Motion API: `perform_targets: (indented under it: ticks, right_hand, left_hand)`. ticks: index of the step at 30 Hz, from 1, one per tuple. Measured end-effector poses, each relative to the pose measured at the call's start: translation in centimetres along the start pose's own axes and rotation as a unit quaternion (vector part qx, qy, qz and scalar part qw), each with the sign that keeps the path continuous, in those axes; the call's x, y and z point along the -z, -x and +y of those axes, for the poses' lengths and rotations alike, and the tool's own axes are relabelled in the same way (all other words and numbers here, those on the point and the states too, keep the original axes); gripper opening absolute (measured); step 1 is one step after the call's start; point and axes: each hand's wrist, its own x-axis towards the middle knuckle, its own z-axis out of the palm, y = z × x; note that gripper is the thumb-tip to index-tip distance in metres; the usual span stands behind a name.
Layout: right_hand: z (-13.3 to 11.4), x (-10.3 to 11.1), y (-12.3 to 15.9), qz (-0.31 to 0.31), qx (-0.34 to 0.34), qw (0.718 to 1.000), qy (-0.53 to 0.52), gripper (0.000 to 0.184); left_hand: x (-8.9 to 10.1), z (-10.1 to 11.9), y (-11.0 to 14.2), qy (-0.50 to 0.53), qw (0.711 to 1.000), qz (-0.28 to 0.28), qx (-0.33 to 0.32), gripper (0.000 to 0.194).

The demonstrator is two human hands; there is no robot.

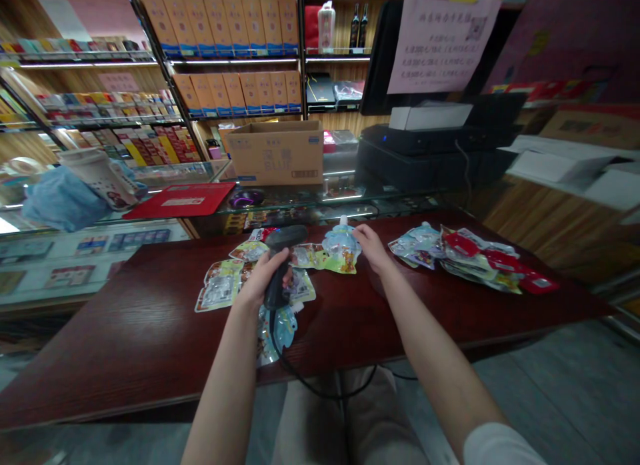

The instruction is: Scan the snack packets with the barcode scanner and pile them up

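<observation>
My left hand [265, 278] is wrapped round the handle of a black barcode scanner [286, 238], whose cord drops over the table's front edge. Between the thumb and fingers of my right hand [370, 245] is the right edge of a light-blue spouted pouch [342, 246] with a white cap. Several colourful snack packets [220, 285] lie under and around the scanner, one a blue pouch [285, 328] below my left hand. To the right of my right hand lies a second heap, with a blue pouch [419, 243] and red packets [500, 259].
The dark red wooden table [140, 331] has a glass counter behind it. On that counter are a cardboard box [280, 155], a red folder [180, 201], a white cup [100, 175] and a black monitor [380, 58] with a paper sign. Stocked shelves stand behind.
</observation>
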Motion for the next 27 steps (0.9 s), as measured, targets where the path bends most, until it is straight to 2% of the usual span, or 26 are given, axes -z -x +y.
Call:
perform_targets:
  ticks: [6,10,13,20,27]
  right_hand:
    - [-0.1,4.7,-0.7,0.104,0.024,0.994,-0.012,0.031]
    - [0.0,7.9,-0.8,0.144,0.028,0.989,-0.009,0.031]
    - [0.4,9.5,-0.8,0.166,0.028,0.986,-0.008,0.031]
    - [1.5,10.2,0.0,0.176,0.015,0.984,-0.015,0.033]
    - [1.2,10.3,0.2,0.171,0.021,0.985,-0.010,0.032]
  left_hand:
    - [-1.5,0.0,0.4,-0.046,0.998,-0.030,0.010,0.039]
    - [-3.0,0.2,0.7,-0.068,0.996,-0.058,0.017,0.041]
    - [-3.8,0.0,0.8,-0.070,0.995,-0.061,0.020,0.042]
    - [-4.8,-0.8,0.8,-0.072,0.993,-0.081,0.043,0.041]
    - [-5.5,-1.5,0.7,-0.060,0.993,-0.091,0.045,0.038]
